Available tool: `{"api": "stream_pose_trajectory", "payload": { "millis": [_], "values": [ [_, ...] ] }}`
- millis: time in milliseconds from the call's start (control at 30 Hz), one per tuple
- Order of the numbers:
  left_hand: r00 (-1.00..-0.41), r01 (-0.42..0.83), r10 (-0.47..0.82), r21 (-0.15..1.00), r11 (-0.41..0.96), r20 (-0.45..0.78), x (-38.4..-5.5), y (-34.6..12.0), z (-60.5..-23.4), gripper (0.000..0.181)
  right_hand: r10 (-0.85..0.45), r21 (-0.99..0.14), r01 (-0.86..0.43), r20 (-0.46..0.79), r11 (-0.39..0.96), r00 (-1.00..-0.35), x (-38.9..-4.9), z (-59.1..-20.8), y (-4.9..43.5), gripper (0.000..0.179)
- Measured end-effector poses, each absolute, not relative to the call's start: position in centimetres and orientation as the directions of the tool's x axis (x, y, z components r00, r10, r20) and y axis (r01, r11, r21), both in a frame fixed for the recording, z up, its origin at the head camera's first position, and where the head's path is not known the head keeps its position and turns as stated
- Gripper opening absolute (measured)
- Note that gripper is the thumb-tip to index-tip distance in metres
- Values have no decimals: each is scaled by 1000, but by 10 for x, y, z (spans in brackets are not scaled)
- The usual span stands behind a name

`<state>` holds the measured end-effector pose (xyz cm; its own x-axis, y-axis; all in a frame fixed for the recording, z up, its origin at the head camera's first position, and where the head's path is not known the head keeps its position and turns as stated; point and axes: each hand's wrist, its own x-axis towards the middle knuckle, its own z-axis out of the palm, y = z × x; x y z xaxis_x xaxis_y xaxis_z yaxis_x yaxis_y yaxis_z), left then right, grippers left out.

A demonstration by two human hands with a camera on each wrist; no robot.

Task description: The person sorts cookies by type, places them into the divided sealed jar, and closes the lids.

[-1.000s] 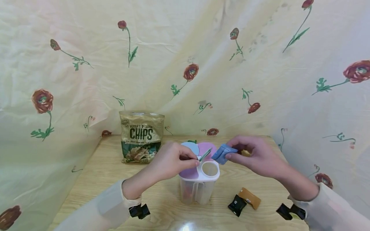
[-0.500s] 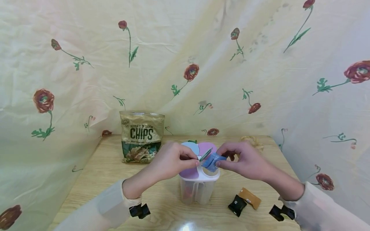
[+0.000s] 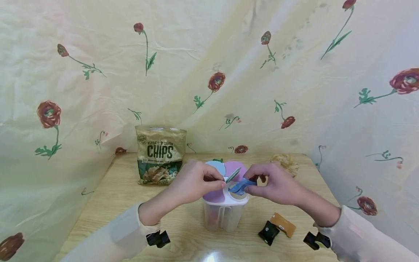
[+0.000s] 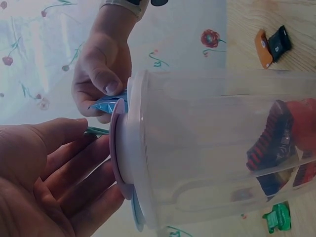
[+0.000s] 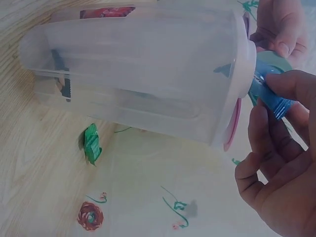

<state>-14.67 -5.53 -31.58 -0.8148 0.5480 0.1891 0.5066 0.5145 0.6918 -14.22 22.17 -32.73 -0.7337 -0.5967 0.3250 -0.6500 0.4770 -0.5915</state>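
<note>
A clear plastic storage container (image 3: 226, 217) stands upright on the table, its white top carrying several round pastel lids. My left hand (image 3: 196, 182) pinches the raised green lid (image 3: 233, 175) between thumb and forefinger. Over the uncovered round opening, my right hand (image 3: 278, 185) pinches a blue wrapped packet (image 3: 239, 186). In the right wrist view, the tip of the blue packet (image 5: 269, 93) reaches inside the opening, while its other end stays between thumb and fingers. Red and dark wrapped packets (image 4: 269, 136) lie inside the container, in the left wrist view.
A bag of chips (image 3: 161, 155) stands at the back left. Right of the container lie a black packet (image 3: 268, 233) and an orange-brown packet (image 3: 283, 225). A green packet (image 5: 92, 144) sits behind the container, and a yellowish bundle (image 3: 286, 163) lies at the back right.
My right hand has moved left and slightly down, bringing the blue packet from beside the container into its opening. My left hand keeps holding the green lid in place.
</note>
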Motion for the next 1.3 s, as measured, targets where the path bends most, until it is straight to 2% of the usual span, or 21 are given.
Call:
{"api": "stream_pose_trajectory", "payload": {
  "millis": [433, 733, 1033, 1300],
  "values": [
    [-815, 501, 549, 702, 506, 186, -146, -55, -316, 6, -568, -601, -584, 248, 545, -785, -145, -323, 216, 24],
    [-812, 509, 552, 692, 511, 190, -146, -54, -316, 5, -673, -587, -658, 243, 471, -698, -144, -328, 205, 12],
    [-809, 514, 552, 696, 501, 201, -146, -54, -316, 7, -652, -539, -694, 312, 478, -691, -145, -329, 205, 15],
    [-811, 512, 549, 700, 498, 202, -145, -54, -316, 8, -676, -539, -673, 237, 506, -698, -143, -328, 202, 12]
  ]
}}
